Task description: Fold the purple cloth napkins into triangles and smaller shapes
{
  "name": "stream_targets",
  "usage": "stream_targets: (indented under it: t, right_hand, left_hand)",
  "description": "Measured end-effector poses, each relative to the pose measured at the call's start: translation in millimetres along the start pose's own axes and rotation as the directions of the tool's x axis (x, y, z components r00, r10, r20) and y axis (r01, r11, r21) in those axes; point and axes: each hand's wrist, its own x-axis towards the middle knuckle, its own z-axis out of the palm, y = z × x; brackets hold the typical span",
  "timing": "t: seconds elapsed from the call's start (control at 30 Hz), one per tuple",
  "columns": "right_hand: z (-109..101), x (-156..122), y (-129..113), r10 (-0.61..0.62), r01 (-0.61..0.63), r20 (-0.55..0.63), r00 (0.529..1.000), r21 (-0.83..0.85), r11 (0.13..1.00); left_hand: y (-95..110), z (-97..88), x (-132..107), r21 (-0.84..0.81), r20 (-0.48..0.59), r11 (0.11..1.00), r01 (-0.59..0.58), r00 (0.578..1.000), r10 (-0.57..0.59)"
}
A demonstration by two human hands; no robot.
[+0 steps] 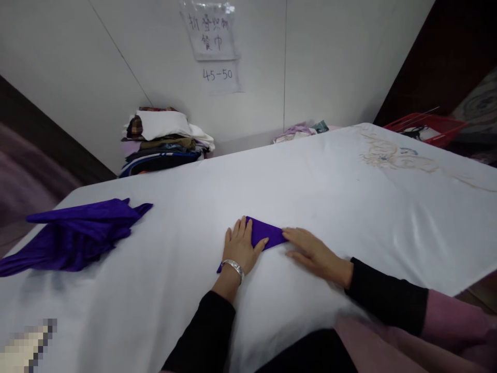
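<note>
A purple cloth napkin [267,233], folded into a narrow pointed shape, lies on the white tablecloth [186,217] in front of me. My left hand [241,244], with a silver bracelet at the wrist, rests flat across its left part, fingers stretched out. That hand hides much of the napkin, and a small purple tip shows beside the bracelet. At the napkin's right point, my right hand [310,251] touches the cloth with its fingertips. Its fingers are extended, and the thumb is apart from them. Neither hand is closed around the fabric.
A loose heap of purple cloths [77,233] lies on the table's left side. Folded clothes [166,140] are stacked beyond the far edge, with more fabric [297,133] farther right. A red basket [446,132] stands behind the right corner. Handwritten paper signs [213,44] hang on the wall.
</note>
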Motion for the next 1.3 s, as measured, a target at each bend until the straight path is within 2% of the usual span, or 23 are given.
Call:
stream_targets:
  t: [0.07,0.13,0.4,0.7,1.0,1.17,1.3]
  right_hand:
    - [-7,-2,12,0.045,-0.046,-0.141,0.989,-0.007,0.999]
    - [-12,-3,19,0.062,-0.07,-0.179,0.982,-0.033,0.997]
    - [-12,12,13,-0.061,0.038,-0.093,0.994,-0.236,0.971]
    - [-9,20,23,-0.141,0.114,-0.042,0.989,-0.387,0.915]
    - [-8,19,22,-0.098,0.068,-0.056,0.994,-0.395,0.916]
    - [-13,12,24,-0.016,-0.022,-0.143,0.99,-0.256,0.966]
    - [-17,8,19,-0.034,0.009,-0.132,0.991,-0.188,0.982]
  left_hand:
    - [0,0.1,0,-0.003,0.005,1.0,0.0,1.0,0.0]
    - [-1,0.4,1,-0.009,0.006,1.0,-0.002,1.0,0.002]
    - [-1,0.7,1,-0.016,0.02,1.0,0.005,1.0,-0.005]
    - [-2,2.7,1,-0.025,0.0,1.0,-0.001,1.0,0.001]
    - [0,-0.2,1,-0.029,0.018,1.0,0.005,1.0,-0.005]
    - [0,-1.4,1,-0.032,0.025,0.999,0.011,1.0,-0.01]
    - [0,-1.4,2,-0.032,0.024,0.999,0.012,1.0,-0.011]
